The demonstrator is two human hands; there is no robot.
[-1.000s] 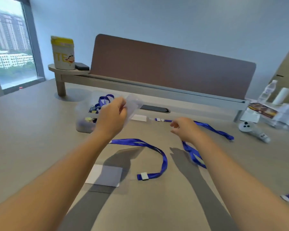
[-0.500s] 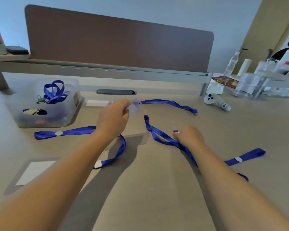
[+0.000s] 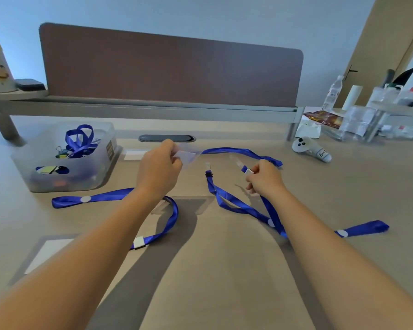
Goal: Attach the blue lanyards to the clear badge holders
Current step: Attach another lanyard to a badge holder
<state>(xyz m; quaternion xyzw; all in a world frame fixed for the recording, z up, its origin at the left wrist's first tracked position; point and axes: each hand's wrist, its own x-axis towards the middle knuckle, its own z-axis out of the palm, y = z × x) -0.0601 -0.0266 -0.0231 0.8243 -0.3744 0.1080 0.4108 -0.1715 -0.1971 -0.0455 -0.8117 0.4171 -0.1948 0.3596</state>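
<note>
My left hand [image 3: 159, 169] is raised above the desk and pinches a clear badge holder [image 3: 187, 156] by its edge. My right hand [image 3: 264, 178] grips the clip end of a blue lanyard [image 3: 271, 210], lifted off the desk, with its white clasp [image 3: 248, 171] sticking out toward the holder. The clasp and the holder are apart. A second blue lanyard [image 3: 227, 201] with a black clip lies between my hands. A third [image 3: 172, 220] loops under my left forearm, and a fourth [image 3: 243, 152] lies further back.
A clear plastic bin [image 3: 100, 172] with lanyards and binder clips stands at the left. Another badge holder with a white card [image 3: 45, 254] lies at front left. A white controller [image 3: 311, 148] rests at right. A brown divider panel [image 3: 172, 67] closes the back; bottles and boxes crowd the far right.
My right hand has picked the lanyard's clip end up off the desk and raised it toward the holder. My left hand still holds the holder. The view has moved closer.
</note>
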